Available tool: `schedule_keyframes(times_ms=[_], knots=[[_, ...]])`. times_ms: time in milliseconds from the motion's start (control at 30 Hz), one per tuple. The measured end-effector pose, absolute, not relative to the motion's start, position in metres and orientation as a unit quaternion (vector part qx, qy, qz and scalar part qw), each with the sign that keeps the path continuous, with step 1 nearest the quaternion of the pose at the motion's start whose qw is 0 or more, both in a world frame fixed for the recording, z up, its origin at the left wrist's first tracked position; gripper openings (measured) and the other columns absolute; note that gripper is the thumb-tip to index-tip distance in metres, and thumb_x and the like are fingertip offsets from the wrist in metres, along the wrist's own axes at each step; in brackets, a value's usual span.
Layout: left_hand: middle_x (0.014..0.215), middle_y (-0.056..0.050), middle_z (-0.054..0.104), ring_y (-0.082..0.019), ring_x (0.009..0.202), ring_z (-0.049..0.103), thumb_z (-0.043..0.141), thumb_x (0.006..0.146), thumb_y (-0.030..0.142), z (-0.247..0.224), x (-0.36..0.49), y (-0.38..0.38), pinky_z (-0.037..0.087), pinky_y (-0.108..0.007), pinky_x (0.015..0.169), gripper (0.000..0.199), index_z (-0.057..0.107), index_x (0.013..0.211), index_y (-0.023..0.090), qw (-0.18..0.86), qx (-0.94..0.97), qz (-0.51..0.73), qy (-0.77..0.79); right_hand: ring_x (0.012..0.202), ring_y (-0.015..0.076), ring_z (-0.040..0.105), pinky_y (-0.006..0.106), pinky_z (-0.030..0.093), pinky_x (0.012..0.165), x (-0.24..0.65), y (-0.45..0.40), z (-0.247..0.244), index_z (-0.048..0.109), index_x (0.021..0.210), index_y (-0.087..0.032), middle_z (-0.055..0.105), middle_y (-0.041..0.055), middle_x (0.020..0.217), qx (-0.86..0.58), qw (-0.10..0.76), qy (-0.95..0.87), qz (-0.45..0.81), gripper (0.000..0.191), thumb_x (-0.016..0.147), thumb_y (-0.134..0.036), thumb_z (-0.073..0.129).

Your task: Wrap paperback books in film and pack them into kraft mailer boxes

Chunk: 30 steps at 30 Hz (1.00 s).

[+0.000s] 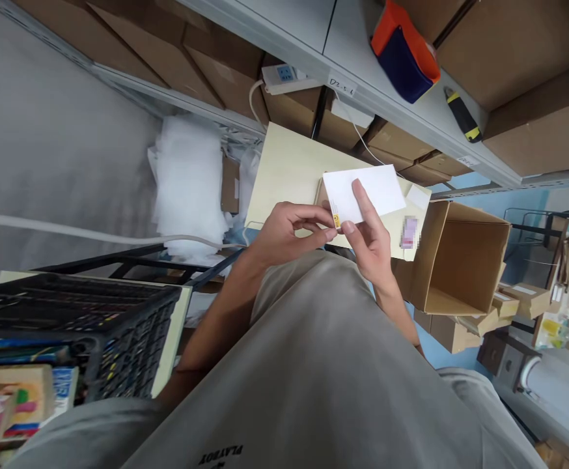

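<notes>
A white rectangular card or thin packet [379, 195] with a small yellow mark at its lower left corner is held over the pale yellow table [284, 169]. My right hand [370, 241] grips it, thumb and fingers on its lower edge and one finger lying across its face. At the marked corner, my left hand [294, 231] has its thumb and index fingertips close together; whether they pinch the corner is too small to tell. A brown item, mostly hidden, shows behind the card's left edge. To the right on the table lies a blurred pink and purple item [409, 233].
An open cardboard box [470, 257] stands right of the table. Above is a grey shelf [353, 39] with an orange and navy holder [404, 55] and a yellow-black cutter [463, 116]. White foam wrap [189, 182] and a black crate [133, 345] are at left.
</notes>
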<state>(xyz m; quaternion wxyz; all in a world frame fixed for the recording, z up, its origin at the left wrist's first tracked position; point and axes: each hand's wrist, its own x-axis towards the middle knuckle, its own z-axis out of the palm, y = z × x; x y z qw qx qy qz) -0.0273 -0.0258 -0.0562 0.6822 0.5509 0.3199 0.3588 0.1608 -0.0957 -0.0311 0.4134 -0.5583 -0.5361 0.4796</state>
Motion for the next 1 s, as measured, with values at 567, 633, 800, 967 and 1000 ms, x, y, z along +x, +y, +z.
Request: schedule_keyframes(times_ms=[567, 633, 800, 967, 1000], knots=[[0.083, -0.003, 0.081, -0.02, 0.075, 0.08, 0.089, 0.091, 0.052, -0.058, -0.039, -0.026, 0.074, -0.034, 0.075, 0.033, 0.081, 0.089, 0.021, 0.66, 0.55, 0.391, 0.329, 0.11, 0.0224, 0.084, 0.043, 0.075, 0.094, 0.135, -0.096, -0.023, 0.052, 0.172, -0.041, 0.084, 0.0002, 0.138, -0.602, 0.426, -0.5, 0.453, 0.066, 0.112, -0.069, 0.063], [0.083, -0.003, 0.08, -0.02, 0.077, 0.081, 0.086, 0.093, 0.051, -0.058, -0.039, -0.027, 0.073, -0.034, 0.075, 0.032, 0.08, 0.089, 0.02, 0.65, 0.549, 0.398, 0.344, 0.095, 0.0211, 0.085, 0.038, 0.075, 0.084, 0.136, -0.101, -0.02, 0.059, 0.167, -0.037, 0.087, -0.0005, 0.113, -0.621, 0.404, -0.487, 0.462, 0.063, 0.112, -0.068, 0.064], [0.086, -0.004, 0.079, -0.019, 0.08, 0.08, 0.077, 0.097, 0.043, -0.056, -0.041, -0.025, 0.069, -0.03, 0.071, 0.024, 0.077, 0.09, 0.02, 0.626, 0.576, 0.394, 0.348, 0.064, 0.0155, 0.072, 0.029, 0.065, 0.067, 0.132, -0.112, -0.006, 0.08, 0.136, -0.031, 0.073, -0.0054, 0.072, -0.688, 0.396, -0.484, 0.367, 0.043, 0.106, -0.062, 0.076], [0.087, -0.003, 0.079, -0.016, 0.078, 0.073, 0.072, 0.099, 0.038, -0.052, -0.041, -0.024, 0.065, -0.028, 0.069, 0.02, 0.077, 0.088, 0.022, 0.573, 0.639, 0.395, 0.327, 0.059, 0.0111, 0.056, 0.026, 0.053, 0.06, 0.124, -0.106, 0.0, 0.083, 0.11, -0.027, 0.066, -0.0059, 0.07, -0.689, 0.401, -0.511, 0.321, 0.028, 0.104, -0.054, 0.08], [0.087, -0.003, 0.079, -0.016, 0.079, 0.073, 0.072, 0.1, 0.038, -0.052, -0.04, -0.025, 0.065, -0.028, 0.07, 0.02, 0.077, 0.088, 0.023, 0.566, 0.646, 0.393, 0.327, 0.059, 0.0109, 0.055, 0.026, 0.052, 0.059, 0.124, -0.104, 0.0, 0.082, 0.108, -0.027, 0.066, -0.0058, 0.07, -0.686, 0.404, -0.514, 0.318, 0.026, 0.104, -0.052, 0.079]])
